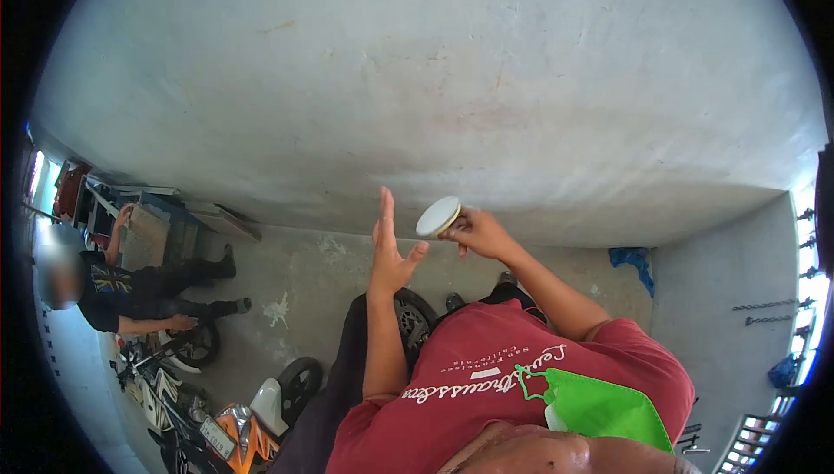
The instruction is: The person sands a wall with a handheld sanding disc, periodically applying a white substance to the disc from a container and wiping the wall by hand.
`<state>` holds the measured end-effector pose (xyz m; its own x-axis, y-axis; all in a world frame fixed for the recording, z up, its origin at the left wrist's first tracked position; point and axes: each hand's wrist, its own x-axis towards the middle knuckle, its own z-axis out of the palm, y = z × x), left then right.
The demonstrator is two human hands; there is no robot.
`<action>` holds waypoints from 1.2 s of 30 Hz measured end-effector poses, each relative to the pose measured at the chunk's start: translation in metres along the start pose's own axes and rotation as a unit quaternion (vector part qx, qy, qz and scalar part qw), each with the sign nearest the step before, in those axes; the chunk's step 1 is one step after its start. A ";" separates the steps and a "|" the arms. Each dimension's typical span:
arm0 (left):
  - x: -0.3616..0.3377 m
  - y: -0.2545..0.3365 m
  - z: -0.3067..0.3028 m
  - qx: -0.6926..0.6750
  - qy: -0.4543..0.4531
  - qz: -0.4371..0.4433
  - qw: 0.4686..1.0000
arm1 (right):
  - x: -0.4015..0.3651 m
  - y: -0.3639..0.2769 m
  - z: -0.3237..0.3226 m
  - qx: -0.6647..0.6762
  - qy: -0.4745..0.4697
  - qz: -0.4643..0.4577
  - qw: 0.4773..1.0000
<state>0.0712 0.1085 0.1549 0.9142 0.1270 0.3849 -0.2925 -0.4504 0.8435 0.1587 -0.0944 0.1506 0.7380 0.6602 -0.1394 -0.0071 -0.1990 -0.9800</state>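
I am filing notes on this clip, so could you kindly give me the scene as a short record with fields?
Right grip: pinching the disc by its edge
Left grip: open, fingers extended, apart from the disc
Disc: round, white face, yellowish rim
Wall: grey, beyond both hands
Clothing: red shirt, with a green item lying over it
Co-worker: at the left of the view
Vehicles: orange motorcycle, lower left
Corner: blue sheet, on the right

White round disc (439,216) looks smooth, matt. Red short-sleeved T-shirt (469,335) is matt cloth. Grey plaster-like wall (417,74) is matt, lightly scuffed.
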 end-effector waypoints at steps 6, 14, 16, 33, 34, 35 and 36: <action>-0.020 -0.009 0.010 -0.014 0.035 -0.036 0.999 | 0.022 -0.051 -0.046 0.213 0.041 0.052 0.975; -0.041 -0.021 0.006 -0.014 0.038 -0.059 0.997 | 0.050 -0.072 -0.093 0.462 0.133 0.022 0.877; -0.038 -0.021 0.006 -0.024 0.062 -0.051 0.997 | 0.047 -0.073 -0.092 0.447 0.131 0.010 0.885; -0.016 0.014 0.039 -0.449 0.089 -0.141 0.878 | 0.026 -0.074 -0.049 0.456 0.101 -0.064 0.882; -0.017 0.018 0.051 -0.473 0.065 -0.142 0.867 | 0.019 -0.073 -0.028 0.468 0.093 -0.070 0.876; -0.019 0.022 0.062 -0.495 0.041 -0.143 0.856 | 0.011 -0.074 -0.009 0.479 0.085 -0.076 0.870; -0.021 0.026 0.071 -0.495 0.041 -0.145 0.856 | 0.005 -0.078 0.009 0.480 0.086 -0.075 0.870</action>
<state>0.0643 0.0311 0.1426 0.9777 0.1861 0.0973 -0.1886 0.5742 0.7967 0.1564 -0.0691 0.2249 0.8683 0.4927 -0.0566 -0.4011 0.6304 -0.6646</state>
